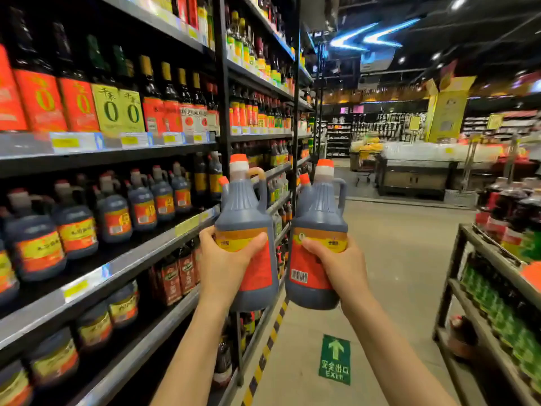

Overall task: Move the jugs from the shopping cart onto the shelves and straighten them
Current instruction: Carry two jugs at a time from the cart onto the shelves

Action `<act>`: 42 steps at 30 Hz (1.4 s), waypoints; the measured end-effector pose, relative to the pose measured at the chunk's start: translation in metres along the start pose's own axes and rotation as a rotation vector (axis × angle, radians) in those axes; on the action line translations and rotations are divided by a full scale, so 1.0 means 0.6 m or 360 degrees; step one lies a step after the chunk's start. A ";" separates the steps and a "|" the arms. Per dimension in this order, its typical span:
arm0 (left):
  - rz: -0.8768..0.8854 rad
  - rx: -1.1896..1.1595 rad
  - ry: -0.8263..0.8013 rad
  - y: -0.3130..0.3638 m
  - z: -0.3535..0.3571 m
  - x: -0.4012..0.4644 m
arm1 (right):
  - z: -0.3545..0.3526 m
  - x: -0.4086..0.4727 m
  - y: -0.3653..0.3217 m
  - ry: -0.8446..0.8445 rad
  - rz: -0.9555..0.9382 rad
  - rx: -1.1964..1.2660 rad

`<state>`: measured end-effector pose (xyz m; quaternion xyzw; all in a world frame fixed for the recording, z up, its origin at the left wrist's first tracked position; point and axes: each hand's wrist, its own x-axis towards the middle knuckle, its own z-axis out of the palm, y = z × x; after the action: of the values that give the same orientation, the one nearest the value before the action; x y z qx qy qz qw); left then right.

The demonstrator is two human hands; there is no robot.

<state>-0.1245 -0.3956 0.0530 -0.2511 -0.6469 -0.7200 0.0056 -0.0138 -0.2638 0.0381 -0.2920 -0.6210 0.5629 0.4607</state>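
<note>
I hold two dark jugs with orange caps and red-yellow labels upright in the air before me, side by side. My left hand (227,263) grips the left jug (248,218) round its lower body. The right jug (320,218) sits in the grip of my right hand (336,266), also round its lower body. Both jugs hang in the aisle just right of the shelf unit. A row of like jugs (117,215) stands on the middle shelf (140,256) at my left. The shopping cart is out of view.
Tall shelving with bottles fills the left side, its dark upright post (225,112) just behind the left jug. A low rack of green and dark bottles (497,288) stands at the right. The aisle floor with a green exit arrow (335,360) runs ahead.
</note>
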 end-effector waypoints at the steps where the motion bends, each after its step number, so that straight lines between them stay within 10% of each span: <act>1: -0.0014 -0.0010 -0.0004 -0.013 0.025 0.022 | 0.001 0.032 0.010 -0.0001 -0.0002 -0.0005; 16: -0.0018 0.0013 0.0057 -0.187 0.452 0.448 | 0.030 0.660 0.153 -0.0098 -0.0039 -0.0071; 42: -0.0255 0.0111 0.0267 -0.522 0.786 1.201 | 0.371 1.478 0.407 -0.0559 0.0073 -0.0061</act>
<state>-0.6915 0.3243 0.0453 -0.1373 -0.6869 -0.7136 0.0110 -0.6115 0.4698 0.0306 -0.2119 -0.6957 0.6037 0.3265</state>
